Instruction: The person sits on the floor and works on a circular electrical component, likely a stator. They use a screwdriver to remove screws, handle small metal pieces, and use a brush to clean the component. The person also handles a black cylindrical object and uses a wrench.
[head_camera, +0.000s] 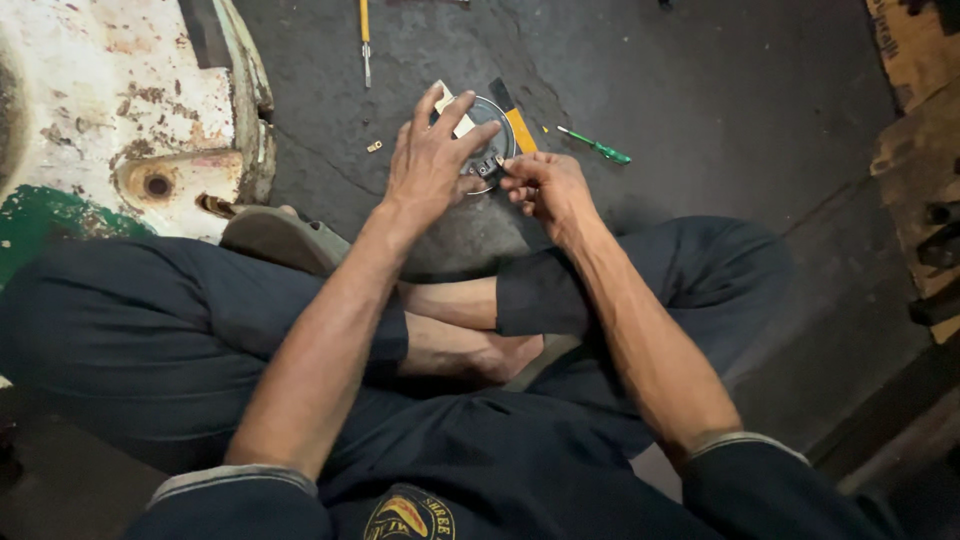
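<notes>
Steadying a round dark disc-shaped part (487, 140) on the concrete floor (700, 90), your left hand (432, 165) grasps its rim; your right hand (545, 185) pinches a small fitting at its edge.

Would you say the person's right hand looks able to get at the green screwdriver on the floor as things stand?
Probably yes: the green screwdriver lies on bare floor just beyond the right hand, with nothing between them, though its fingers are busy at the round part.

A repair workshop: stained concrete floor (720, 110), scattered screwdrivers (596, 147), rusty white machine casing (120, 100) beside the seated person
</notes>
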